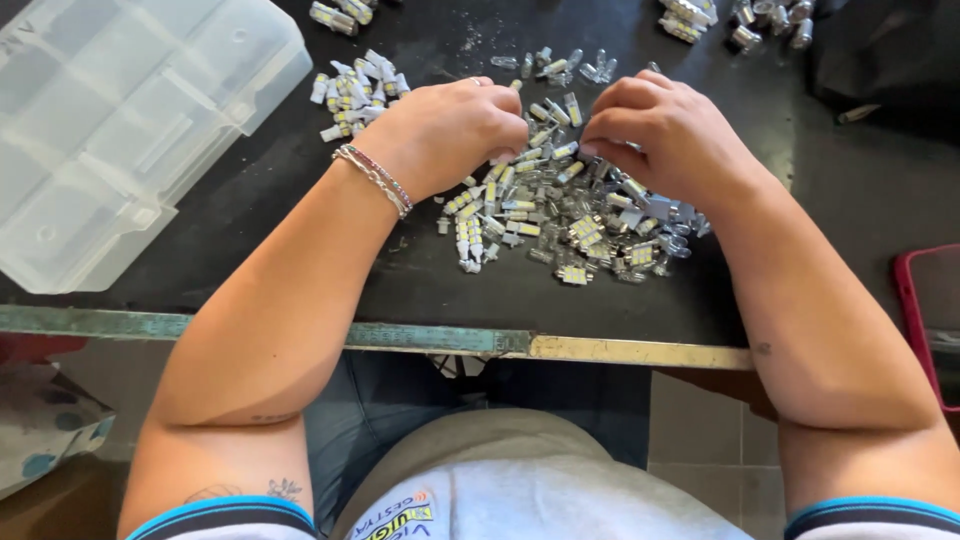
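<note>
Head view, looking down. Left hand (450, 130) knuckles-up, fingers curled under into the pile of small bulbs (560, 215) on the black bench (300, 190); fingertips hidden, so grip cannot be told. Beaded bracelet (375, 178) at that wrist. Right hand (665, 130) also curled, fingers (600, 125) pinched together at the pile's top; whether a bulb sits between them is too small to make out. Pile lies directly under and just toward the person from both sets of fingers. A smaller heap of bulbs (355, 90) sits just beyond the left fingers. Clear plastic compartment box (120, 130) well out to the left, cut off by the frame. More bulbs (745, 20) at the far edge, cropped. Red-rimmed object (915, 300) right, mostly cut off.
</note>
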